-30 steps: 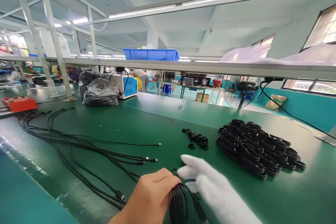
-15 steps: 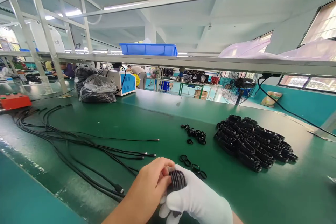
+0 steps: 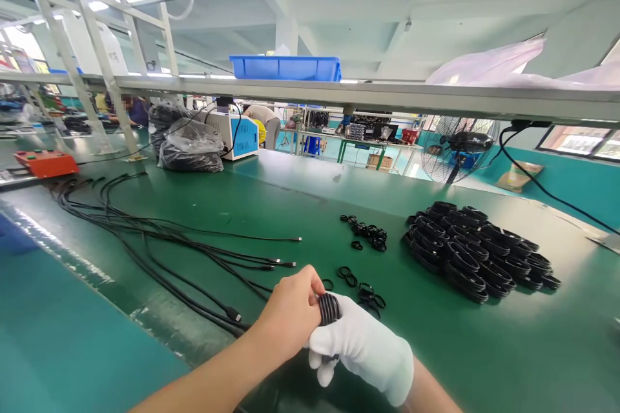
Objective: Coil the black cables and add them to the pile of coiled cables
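A coiled black cable (image 3: 329,310) is held between my two hands above the front edge of the green table. My right hand (image 3: 361,342), in a white glove, wraps round the coil. Bare and closed, my left hand (image 3: 293,310) grips the coil's left side with bent fingers; its fingertips are partly hidden behind the coil. Just beyond the hands lie several small black rings (image 3: 371,300), with a larger cluster of rings (image 3: 369,232) farther back. Loose black cables (image 3: 194,248) with plugs at their ends stretch across the table to the left.
A heap of coiled black cables (image 3: 477,251) lies to the right. Toward the back left are a plastic-wrapped bundle (image 3: 191,145), a blue and white machine (image 3: 242,135) and an orange control box (image 3: 46,163). A shelf (image 3: 387,91) carrying a blue tray (image 3: 285,68) spans the table.
The camera view has tilted down and shifted slightly left. My left hand has turned further over the coil, its wrist raised, while my right hand keeps hold of it.
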`<state>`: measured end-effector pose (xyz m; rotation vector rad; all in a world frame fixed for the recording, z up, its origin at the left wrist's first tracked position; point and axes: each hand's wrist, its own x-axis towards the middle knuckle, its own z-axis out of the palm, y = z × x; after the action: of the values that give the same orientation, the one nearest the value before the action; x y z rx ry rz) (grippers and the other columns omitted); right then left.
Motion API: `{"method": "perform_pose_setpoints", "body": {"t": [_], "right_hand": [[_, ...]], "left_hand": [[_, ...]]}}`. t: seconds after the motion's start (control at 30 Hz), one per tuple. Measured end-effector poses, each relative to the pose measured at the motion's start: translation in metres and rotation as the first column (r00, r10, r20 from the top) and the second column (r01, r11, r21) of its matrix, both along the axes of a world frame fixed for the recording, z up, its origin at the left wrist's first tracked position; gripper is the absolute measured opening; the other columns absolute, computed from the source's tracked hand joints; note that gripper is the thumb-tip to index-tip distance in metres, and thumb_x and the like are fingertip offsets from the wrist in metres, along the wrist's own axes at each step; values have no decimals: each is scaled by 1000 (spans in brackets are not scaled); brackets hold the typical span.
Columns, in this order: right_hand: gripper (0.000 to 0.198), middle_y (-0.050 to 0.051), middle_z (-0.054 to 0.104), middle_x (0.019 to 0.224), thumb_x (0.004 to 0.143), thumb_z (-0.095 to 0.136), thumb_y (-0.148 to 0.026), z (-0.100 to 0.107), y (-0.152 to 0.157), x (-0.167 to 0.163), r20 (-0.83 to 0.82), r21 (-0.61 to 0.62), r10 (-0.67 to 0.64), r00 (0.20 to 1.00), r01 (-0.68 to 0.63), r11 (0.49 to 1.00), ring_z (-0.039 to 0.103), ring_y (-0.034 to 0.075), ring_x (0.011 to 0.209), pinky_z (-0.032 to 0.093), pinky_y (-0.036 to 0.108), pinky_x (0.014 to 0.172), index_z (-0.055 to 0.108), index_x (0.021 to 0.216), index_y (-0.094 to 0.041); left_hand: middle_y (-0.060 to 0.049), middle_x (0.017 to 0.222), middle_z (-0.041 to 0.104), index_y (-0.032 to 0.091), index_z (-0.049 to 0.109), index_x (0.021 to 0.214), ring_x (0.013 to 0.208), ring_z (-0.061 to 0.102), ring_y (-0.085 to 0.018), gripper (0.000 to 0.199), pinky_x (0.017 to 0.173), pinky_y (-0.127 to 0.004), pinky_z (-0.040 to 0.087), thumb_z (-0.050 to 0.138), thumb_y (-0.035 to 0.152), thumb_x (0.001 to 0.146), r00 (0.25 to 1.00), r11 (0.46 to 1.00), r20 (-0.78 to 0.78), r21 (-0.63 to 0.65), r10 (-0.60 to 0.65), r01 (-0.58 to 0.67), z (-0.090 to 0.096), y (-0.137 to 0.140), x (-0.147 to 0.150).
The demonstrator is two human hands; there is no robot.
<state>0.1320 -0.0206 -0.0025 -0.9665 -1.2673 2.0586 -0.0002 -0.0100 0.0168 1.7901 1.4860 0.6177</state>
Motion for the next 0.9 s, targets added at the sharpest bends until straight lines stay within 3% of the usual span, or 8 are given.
{"method": "perform_pose_setpoints", "body": {"t": [0.2,0.37,0.53,0.77,0.9], "right_hand": [[23,3,58,58,50,71,-20,-6,1,-2,-129,-81,16,992,-27,996,59,14,51,51,23,41,62,67,-7],[17,1,56,53,52,67,-11,-12,2,-3,-48,-111,65,997,-70,991,58,13,47,52,22,41,64,68,-7],[18,1,59,55,50,67,-7,-12,3,-4,6,-86,70,998,-70,994,59,12,45,52,21,43,63,67,-9],[6,0,53,45,53,61,-10,1,2,-2,40,-110,-18,999,22,994,54,11,38,46,18,34,60,59,-9],[9,3,55,51,54,61,-13,-2,5,3,-13,-107,-35,999,34,994,56,12,44,48,19,37,61,61,-8]], "left_hand": [[2,66,62,22,58,75,60,53,-14,14,52,-21,34,45,17,74,993,985,-37,129,-112,116,6,-7,-12],[2,63,60,20,58,70,58,52,-13,19,54,-21,35,41,11,73,986,953,-125,267,-114,144,0,-10,-17],[3,64,61,20,58,71,59,53,-12,21,55,-20,37,41,10,72,989,961,-78,237,-128,143,-5,-8,-18],[4,66,60,21,55,79,59,53,-12,8,53,-21,40,49,19,74,992,992,64,73,-110,106,-10,6,-14],[4,75,61,23,58,90,60,54,-12,19,56,-23,44,52,18,73,996,986,-7,138,-89,89,-7,7,-12]]}}
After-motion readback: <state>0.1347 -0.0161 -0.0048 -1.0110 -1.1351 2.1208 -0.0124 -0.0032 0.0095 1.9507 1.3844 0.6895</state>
